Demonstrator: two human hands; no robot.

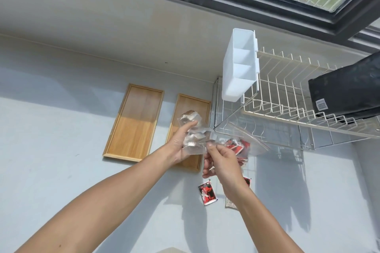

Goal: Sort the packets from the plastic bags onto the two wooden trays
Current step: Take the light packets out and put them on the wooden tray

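A clear plastic bag point(193, 137) of silvery-brown packets is held up above the bench point(61, 129) in both hands. The left hand point(181, 146) is clenched round the bag's left side, thumb laid across the top. The right hand point(221, 162) grip is pinched on the bag's right edge, fingertips point(209, 146) closed on the plastic. The bag is carried over the near end of the right wooden tray point(191, 109); the left wooden tray point(133, 121) lies just beside it, bare. A second plastic bag point(240, 146) with red packets is seen behind the right hand, below the wire dish rack point(287, 104). One loose red packet point(207, 193) lies on the bench near the right wrist; another is partly hidden by it. A white divided caddy point(239, 63) is hung on the rack's left end
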